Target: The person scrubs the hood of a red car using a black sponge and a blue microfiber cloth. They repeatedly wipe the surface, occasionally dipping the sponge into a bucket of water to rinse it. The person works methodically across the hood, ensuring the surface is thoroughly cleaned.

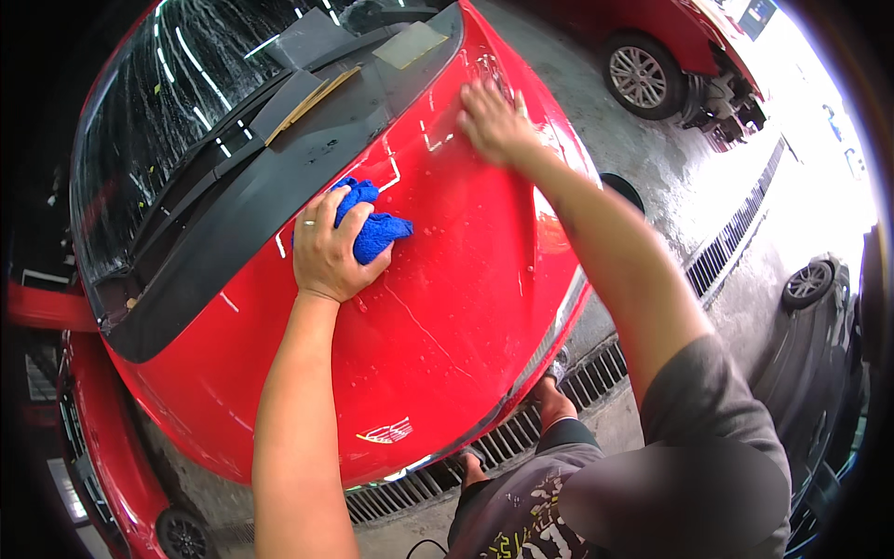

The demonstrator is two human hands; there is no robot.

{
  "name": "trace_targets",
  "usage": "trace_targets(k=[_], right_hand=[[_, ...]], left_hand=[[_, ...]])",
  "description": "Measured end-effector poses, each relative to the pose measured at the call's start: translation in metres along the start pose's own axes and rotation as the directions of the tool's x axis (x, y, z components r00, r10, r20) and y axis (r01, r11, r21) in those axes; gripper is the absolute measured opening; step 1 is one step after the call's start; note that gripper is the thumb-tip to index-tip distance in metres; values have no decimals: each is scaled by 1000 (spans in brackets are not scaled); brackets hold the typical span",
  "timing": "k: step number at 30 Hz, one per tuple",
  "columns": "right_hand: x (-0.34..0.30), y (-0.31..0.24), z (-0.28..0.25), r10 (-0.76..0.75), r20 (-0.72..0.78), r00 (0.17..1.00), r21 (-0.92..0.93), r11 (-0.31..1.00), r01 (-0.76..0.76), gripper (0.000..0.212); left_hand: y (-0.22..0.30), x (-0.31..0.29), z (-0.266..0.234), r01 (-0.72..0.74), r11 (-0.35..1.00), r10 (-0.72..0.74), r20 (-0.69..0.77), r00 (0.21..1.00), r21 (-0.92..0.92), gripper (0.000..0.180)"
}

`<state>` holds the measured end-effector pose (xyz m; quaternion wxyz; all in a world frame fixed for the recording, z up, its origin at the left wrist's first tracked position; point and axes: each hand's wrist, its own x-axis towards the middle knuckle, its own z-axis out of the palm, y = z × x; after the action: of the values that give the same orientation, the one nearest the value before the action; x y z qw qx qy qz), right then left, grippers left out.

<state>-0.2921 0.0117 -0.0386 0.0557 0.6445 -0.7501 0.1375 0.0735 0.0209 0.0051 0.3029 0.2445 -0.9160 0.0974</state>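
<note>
A blue cloth (372, 233) is bunched under my left hand (328, 244), whose fingers curl over it on the bonnet (447, 307) of a red car. Water droplets and a thin wet streak dot the paint beside it. Farther off to the right, my right hand (494, 123) lies flat with its fingers stretched out, close to the shiny, wet-looking far corner of the bonnet. It is slightly smeared by motion. I see nothing in it, though its palm is hidden.
Grey sheets (284, 104) and a pale sheet (410, 44) lie by the wiper (200, 177) below the streaked windscreen. Other red cars stand left and at the far right, where a wheel (643, 76) shows. A floor grating (596, 373) runs past my feet; a dark car (810, 326) stands right.
</note>
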Motion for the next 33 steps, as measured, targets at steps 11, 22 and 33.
trace_targets(k=[11,22,33], right_hand=[[-378,-109,19,41,254,966,256,961,-108,77],[8,-13,-28,107,175,979,45,992,-117,75],[101,22,-16,149,39,988,-50,988,-147,74]], left_hand=[[-1,1,-2,-15,1000,16,-25,1000,8,53],[0,-3,-4,30,1000,-30,-12,999,-2,54],[1,-2,-2,42,999,-42,-7,999,-5,58]])
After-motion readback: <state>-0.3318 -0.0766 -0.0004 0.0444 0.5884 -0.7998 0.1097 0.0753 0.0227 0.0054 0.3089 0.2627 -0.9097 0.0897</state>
